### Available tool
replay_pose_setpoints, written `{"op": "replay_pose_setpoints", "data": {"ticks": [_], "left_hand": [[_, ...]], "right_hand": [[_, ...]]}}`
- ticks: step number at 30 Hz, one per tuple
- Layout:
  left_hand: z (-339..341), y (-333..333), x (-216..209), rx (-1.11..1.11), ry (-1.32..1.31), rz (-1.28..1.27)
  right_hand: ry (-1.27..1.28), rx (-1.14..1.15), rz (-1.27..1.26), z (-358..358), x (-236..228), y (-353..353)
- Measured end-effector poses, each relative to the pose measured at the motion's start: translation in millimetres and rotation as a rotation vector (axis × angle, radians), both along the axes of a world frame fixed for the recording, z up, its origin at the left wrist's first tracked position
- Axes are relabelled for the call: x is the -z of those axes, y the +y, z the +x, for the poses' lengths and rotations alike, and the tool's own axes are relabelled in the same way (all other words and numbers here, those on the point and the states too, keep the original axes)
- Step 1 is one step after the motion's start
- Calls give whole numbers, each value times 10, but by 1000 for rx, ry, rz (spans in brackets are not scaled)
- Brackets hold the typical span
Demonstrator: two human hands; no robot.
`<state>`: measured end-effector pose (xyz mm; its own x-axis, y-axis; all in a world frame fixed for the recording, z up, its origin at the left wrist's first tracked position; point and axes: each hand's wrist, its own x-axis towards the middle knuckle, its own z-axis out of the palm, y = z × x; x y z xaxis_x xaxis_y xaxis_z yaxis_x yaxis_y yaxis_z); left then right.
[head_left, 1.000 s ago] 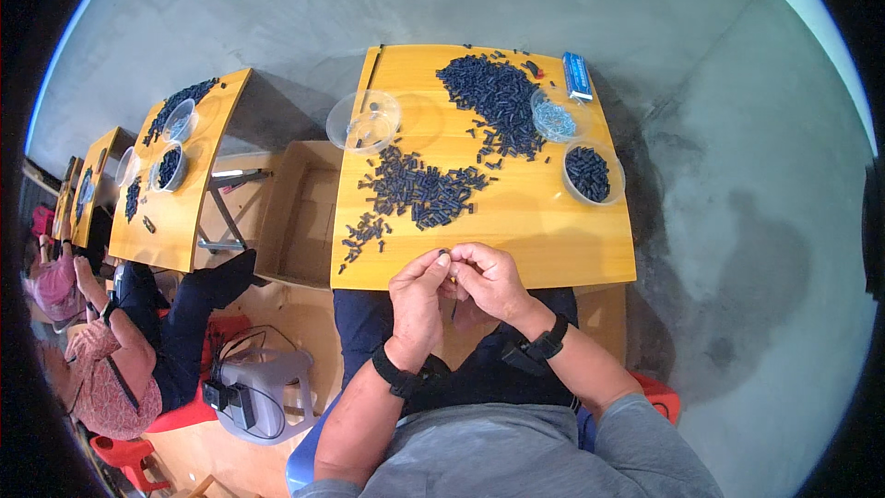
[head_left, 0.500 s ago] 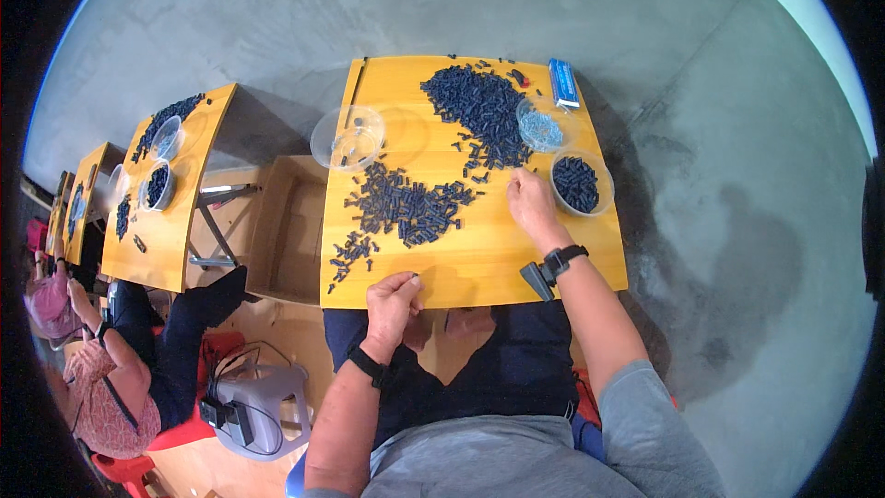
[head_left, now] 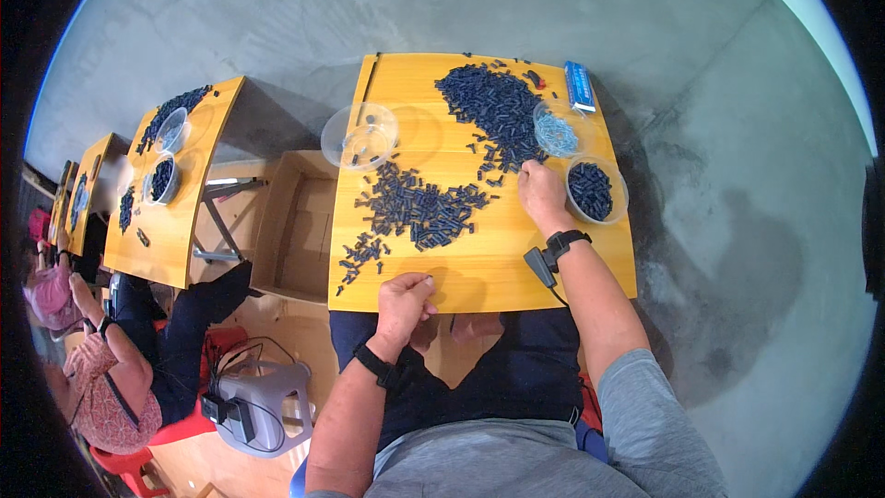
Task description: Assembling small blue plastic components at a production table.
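Observation:
My left hand (head_left: pixel 404 306) is at the near edge of the yellow table, thumb and fingers pressed together. Whatever is in that pinch is too small or hidden to make out. Farther up, my right hand (head_left: pixel 542 195) has its fingers closed just below the large heap of small black tubular pieces (head_left: pixel 489 106). Its fingertips touch or hover by the heap's near end; I cannot tell if they grip a piece. To its right stands a clear round tub of black pieces (head_left: pixel 590 190). Beyond it is a clear tub of small silvery-blue parts (head_left: pixel 556 134). A second pile of black pieces (head_left: pixel 419 207) spreads left of centre.
A nearly bare clear tub (head_left: pixel 367 136) sits at the table's (head_left: pixel 498 267) left edge. At the far right are a blue box (head_left: pixel 579 87) and a red-and-black item (head_left: pixel 535 79). An open cardboard box (head_left: pixel 293 231) stands left, beside another table (head_left: pixel 161 240) and a seated person.
The whole view has shifted slightly, moving the table a little to the right in the picture. Both hands keep nearly the same places over the table.

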<state>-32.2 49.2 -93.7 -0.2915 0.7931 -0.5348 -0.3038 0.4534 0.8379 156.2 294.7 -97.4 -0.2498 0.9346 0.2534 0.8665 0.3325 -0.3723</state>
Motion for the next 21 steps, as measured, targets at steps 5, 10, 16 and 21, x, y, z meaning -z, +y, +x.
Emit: {"op": "replay_pose_setpoints", "data": {"ticks": [5,10,16,21], "left_hand": [[-30,-8,21,25,-31,2],[-17,-83,-22,4,9,53],[28,-141,57,-46,0,112],[175,-212,-94,-10,36,230]], "right_hand": [[-84,18,-22,-13,47,17],[-27,-45,16,32,55,-76],[655,-11,-457,151,7,-418],[920,-120,-764,82,-272,-951]]}}
